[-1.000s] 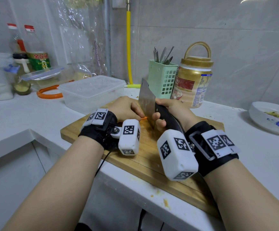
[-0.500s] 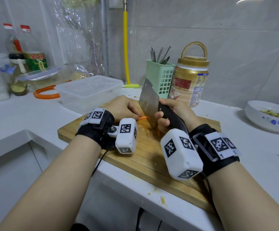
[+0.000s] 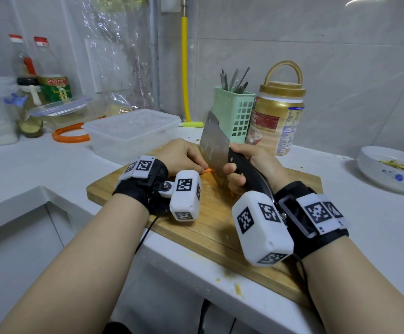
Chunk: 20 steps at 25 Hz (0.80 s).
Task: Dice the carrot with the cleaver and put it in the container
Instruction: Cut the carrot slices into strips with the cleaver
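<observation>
On the wooden cutting board (image 3: 215, 220) my right hand (image 3: 251, 165) grips the black handle of the cleaver (image 3: 214, 147), whose steel blade stands edge-down on the board. My left hand (image 3: 179, 154) has its fingers curled over the carrot (image 3: 207, 170); only a small orange end shows beside the blade. A tiny orange piece lies under my right fingers. The clear plastic container (image 3: 131, 133) stands just behind the board's left end, with nothing visible inside.
A green utensil basket (image 3: 234, 114) and a gold-lidded jar (image 3: 278, 121) stand behind the board. A white bowl (image 3: 391, 168) with scraps sits at the right. Bottles, boxes and an orange ring (image 3: 69, 136) crowd the back left. The counter edge runs close under my wrists.
The cleaver blade has tipped slightly and shifted a little toward my left hand's fingers; both hands keep their hold on the board.
</observation>
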Motion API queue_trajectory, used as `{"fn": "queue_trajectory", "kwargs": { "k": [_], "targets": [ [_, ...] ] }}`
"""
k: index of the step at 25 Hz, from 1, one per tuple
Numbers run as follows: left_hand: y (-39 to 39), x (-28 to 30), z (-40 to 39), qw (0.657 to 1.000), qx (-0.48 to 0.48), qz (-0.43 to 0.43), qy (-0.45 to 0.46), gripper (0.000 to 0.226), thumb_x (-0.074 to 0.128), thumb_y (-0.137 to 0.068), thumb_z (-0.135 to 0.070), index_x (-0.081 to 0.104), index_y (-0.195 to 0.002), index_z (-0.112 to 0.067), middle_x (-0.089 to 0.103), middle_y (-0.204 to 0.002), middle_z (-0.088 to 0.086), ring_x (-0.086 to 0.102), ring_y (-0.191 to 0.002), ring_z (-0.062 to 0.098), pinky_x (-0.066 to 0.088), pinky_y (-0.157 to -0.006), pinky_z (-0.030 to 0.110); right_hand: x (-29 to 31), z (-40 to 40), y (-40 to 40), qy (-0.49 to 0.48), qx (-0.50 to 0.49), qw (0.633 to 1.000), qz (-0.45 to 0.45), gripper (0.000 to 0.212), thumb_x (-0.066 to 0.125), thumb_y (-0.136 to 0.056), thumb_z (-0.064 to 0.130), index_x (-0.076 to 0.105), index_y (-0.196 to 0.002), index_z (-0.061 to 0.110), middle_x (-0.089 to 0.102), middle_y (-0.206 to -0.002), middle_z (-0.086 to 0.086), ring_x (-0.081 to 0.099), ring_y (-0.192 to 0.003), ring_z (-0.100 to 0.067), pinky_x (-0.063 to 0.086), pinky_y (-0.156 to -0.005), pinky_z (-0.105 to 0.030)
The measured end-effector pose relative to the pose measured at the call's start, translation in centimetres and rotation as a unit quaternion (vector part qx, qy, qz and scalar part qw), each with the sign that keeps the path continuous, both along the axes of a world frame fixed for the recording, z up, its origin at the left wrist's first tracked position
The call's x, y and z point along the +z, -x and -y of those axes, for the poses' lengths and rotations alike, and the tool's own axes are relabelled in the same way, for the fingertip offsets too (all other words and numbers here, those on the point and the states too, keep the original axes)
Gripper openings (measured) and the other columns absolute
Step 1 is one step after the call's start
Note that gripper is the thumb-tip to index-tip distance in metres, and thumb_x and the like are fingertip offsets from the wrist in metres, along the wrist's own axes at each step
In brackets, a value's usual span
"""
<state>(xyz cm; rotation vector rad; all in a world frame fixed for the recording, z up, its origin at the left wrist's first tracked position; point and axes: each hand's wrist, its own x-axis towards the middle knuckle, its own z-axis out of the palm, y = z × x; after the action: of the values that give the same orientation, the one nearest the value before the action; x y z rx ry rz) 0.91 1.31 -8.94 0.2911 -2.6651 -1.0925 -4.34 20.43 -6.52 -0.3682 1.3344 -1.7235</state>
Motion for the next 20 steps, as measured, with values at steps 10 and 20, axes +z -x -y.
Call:
{"fn": "queue_trajectory", "kwargs": {
  "k": [10,20],
  "targets": [
    [0.08,-0.12,0.13,1.0,-0.004,0.002,-0.011,0.019,0.081,-0.075,-0.012,0.078,-0.072,-0.031,0.075,-0.077,-0.01,0.069,-0.087,0.015,0.054,-0.092,0.044,0.34,-0.09,-0.41,-0.013,-0.018,1.0,-0.013,0.023,0.049,-0.097,0.029,0.042,-0.11,0.012,0.044,-0.055,-0.006,0.037,-0.029,-0.014,0.033,-0.032,-0.015],
    [0.17,-0.15,0.18,1.0,0.001,0.005,-0.012,0.02,0.08,-0.075,-0.011,0.078,-0.071,-0.03,0.075,-0.081,-0.007,0.07,-0.09,0.016,0.054,-0.093,0.043,0.43,-0.24,-0.42,-0.021,-0.01,1.0,-0.012,0.019,0.048,-0.097,0.031,0.042,-0.099,0.012,0.044,-0.056,-0.005,0.037,-0.03,-0.014,0.033,-0.035,-0.014]
  ]
}}
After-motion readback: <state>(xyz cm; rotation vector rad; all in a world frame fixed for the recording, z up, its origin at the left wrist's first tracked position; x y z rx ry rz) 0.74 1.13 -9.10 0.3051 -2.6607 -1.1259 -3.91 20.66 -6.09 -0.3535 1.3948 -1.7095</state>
